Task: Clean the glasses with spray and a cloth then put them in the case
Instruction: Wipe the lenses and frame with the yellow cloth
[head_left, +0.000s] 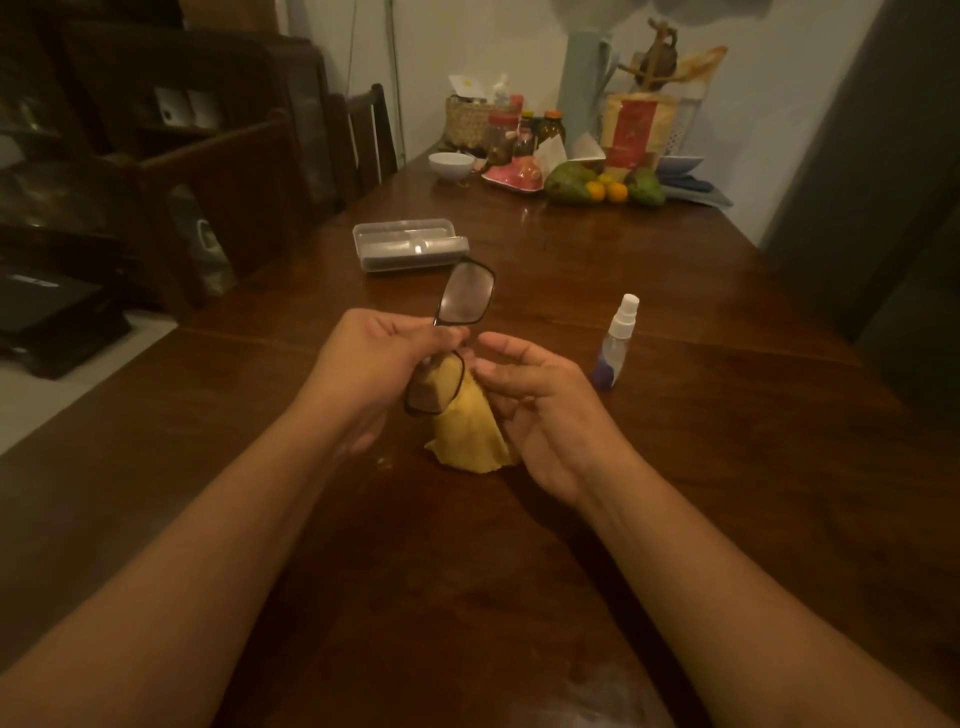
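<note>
Centrally: glasses (465, 299), dark-framed, raised above the worktop (675, 441), pinched near the bridge by the left hand (374, 364) fingers. Yellow cloth (470, 431) bunched behind the lower lens, reaching the worktop. Right hand (540, 405) just beside it, fingers relaxed. Spray bottle (615, 343) upright to the right; case (405, 244) beyond.

Bare forearms (208, 571), left hand (374, 364), right hand (540, 410)

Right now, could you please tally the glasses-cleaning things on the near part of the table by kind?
glasses: 1
yellow cloth: 1
spray bottle: 1
clear case: 1
Total: 4
</note>
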